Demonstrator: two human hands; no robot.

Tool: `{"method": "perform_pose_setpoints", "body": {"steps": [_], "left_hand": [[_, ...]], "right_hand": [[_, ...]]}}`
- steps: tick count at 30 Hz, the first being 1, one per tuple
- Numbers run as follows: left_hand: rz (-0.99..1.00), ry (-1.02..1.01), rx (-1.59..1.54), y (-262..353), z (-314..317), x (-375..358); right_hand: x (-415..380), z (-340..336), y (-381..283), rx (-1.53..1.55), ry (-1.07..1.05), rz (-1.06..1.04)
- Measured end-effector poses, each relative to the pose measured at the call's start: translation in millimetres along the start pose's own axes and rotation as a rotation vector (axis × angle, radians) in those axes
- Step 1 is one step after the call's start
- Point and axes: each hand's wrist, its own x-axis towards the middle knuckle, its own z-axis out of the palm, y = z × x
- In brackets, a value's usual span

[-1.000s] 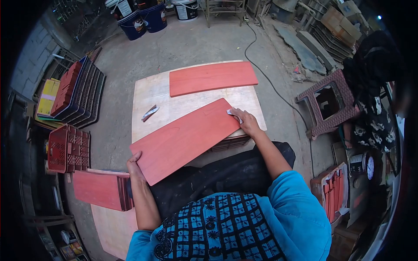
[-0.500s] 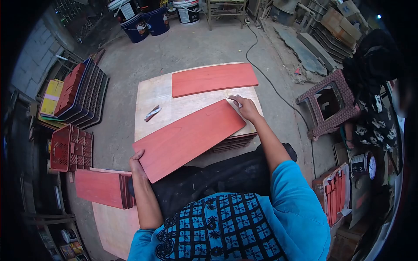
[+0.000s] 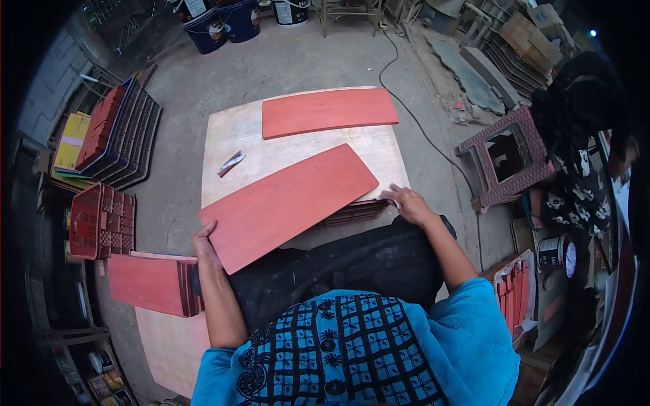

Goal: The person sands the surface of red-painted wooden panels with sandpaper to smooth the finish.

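A long red board (image 3: 291, 206) lies slanted over the near part of the pale wooden table top (image 3: 233, 135). My left hand (image 3: 206, 240) grips its lower left end. Beside the board's right end, my right hand (image 3: 406, 201) is above the table's near right corner, apart from the board. Its fingers are partly bent round a small pale piece that I cannot make out. Another red board (image 3: 330, 113) lies flat along the far edge of the table top. Left of the middle rests a small crumpled strip (image 3: 231, 164), brown and whitish.
Stacked red boards (image 3: 149, 281) stand at lower left, near a red crate (image 3: 101, 220). A patterned stool (image 3: 504, 159) is at right, beside a seated person (image 3: 586, 169). A cable (image 3: 426, 139) crosses the floor. Buckets (image 3: 237, 24) stand at the back.
My right hand has moved from the board's upper right end down to the table's near right corner. The board stays in my left hand; the whole view has shifted slightly.
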Motion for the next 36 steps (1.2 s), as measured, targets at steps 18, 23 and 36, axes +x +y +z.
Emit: {"method": "perform_pose_setpoints", "body": {"steps": [18, 23, 36], "left_hand": [[0.007, -0.07, -0.033, -2, 9, -6], [0.006, -0.092, -0.033, -3, 5, -3], [0.022, -0.149, -0.068, -3, 2, 1]], "right_hand": [[19, 16, -33, 0.403, 0.631, -0.006], [25, 25, -28, 0.24, 0.68, -0.083], [9, 14, -86, 0.686, 0.4, -0.099]]}}
